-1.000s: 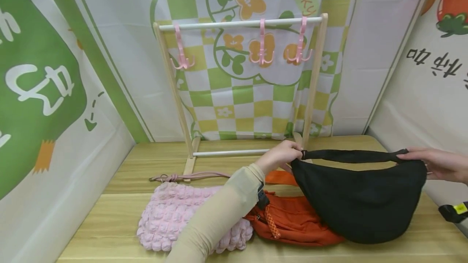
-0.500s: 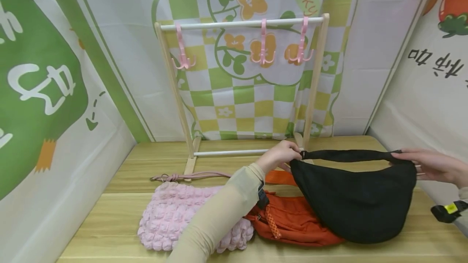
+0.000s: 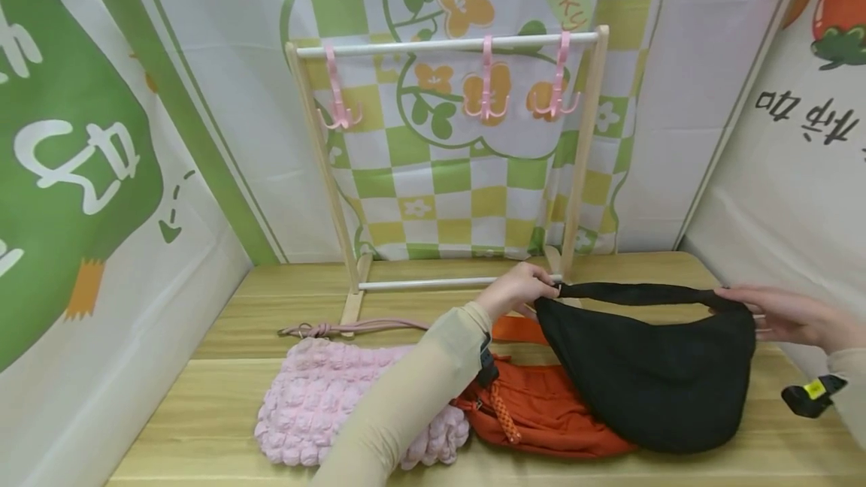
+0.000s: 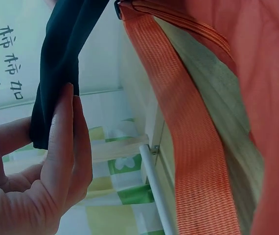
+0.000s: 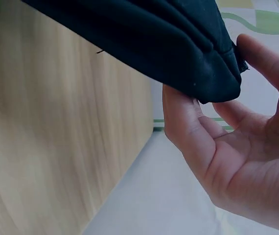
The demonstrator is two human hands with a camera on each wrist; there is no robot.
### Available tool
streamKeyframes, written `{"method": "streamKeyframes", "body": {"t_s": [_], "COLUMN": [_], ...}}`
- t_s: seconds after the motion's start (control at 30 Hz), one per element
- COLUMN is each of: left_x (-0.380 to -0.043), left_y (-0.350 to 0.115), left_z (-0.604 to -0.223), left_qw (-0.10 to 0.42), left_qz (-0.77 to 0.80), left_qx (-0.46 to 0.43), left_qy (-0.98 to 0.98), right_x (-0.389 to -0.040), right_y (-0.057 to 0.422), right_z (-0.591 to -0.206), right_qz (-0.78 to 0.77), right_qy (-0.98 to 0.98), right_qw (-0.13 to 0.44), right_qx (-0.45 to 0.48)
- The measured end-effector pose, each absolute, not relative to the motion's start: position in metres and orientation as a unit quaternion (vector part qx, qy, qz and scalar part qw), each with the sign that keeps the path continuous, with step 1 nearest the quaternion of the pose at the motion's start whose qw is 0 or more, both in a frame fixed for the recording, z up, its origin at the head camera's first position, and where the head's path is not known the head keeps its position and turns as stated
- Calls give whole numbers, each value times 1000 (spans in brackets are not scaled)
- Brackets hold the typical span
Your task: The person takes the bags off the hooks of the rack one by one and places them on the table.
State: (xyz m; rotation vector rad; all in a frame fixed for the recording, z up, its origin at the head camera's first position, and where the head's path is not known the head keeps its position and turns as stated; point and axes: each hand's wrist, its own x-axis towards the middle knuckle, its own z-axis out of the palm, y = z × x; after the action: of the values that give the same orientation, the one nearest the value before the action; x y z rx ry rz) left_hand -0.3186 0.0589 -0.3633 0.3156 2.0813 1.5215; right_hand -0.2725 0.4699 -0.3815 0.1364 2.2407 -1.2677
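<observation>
A black crescent-shaped shoulder bag (image 3: pixel 656 374) hangs between both hands at the right, its strap (image 3: pixel 629 293) running along the top. At its left corner my left hand (image 3: pixel 519 288) pinches bag and strap; in the left wrist view the fingers (image 4: pixel 61 127) and thumb close on the black fabric. My right hand (image 3: pixel 788 314) pinches the opposite corner, seen in the right wrist view with the thumb on one side and fingers (image 5: pixel 183 117) on the other. The black bag overlaps an orange bag (image 3: pixel 534 412) lying on the table. A pink puffy bag (image 3: pixel 318 397) lies left of that, partly behind my left forearm.
Behind the bags stands a wooden rack with a white top bar (image 3: pixel 419 45). Pink hooks (image 3: pixel 487 81) hang from it, one at the left and two towards the right. An orange strap (image 3: pixel 517 329) and a pink cord (image 3: pixel 365 326) lie on the wooden table (image 3: pixel 203 412). Printed cloth walls enclose it.
My right hand has moved left with its corner of the black bag, so the bag now spans less width and its strap sits slightly lower. My left hand stays almost in place.
</observation>
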Motion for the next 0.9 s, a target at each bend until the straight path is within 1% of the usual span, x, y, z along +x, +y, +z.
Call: {"method": "streamKeyframes", "body": {"t_s": [0.27, 0.47, 0.63, 0.9], "left_x": [-321, -322, -325, -329], "left_y": [60, 61, 61, 60], "left_z": [-371, -376, -381, -389], "left_qw": [270, 267, 274, 279], "left_qz": [564, 562, 568, 567], "left_qx": [110, 110, 104, 98], "left_qy": [773, 775, 770, 769], "right_x": [-270, -269, -272, -278], "right_y": [466, 463, 464, 465], "right_z": [-386, -388, -397, -409], "right_qz": [-546, -536, -515, -529], "right_qy": [783, 785, 799, 785], "right_qw": [293, 304, 305, 317], "right_qx": [61, 64, 64, 67]}}
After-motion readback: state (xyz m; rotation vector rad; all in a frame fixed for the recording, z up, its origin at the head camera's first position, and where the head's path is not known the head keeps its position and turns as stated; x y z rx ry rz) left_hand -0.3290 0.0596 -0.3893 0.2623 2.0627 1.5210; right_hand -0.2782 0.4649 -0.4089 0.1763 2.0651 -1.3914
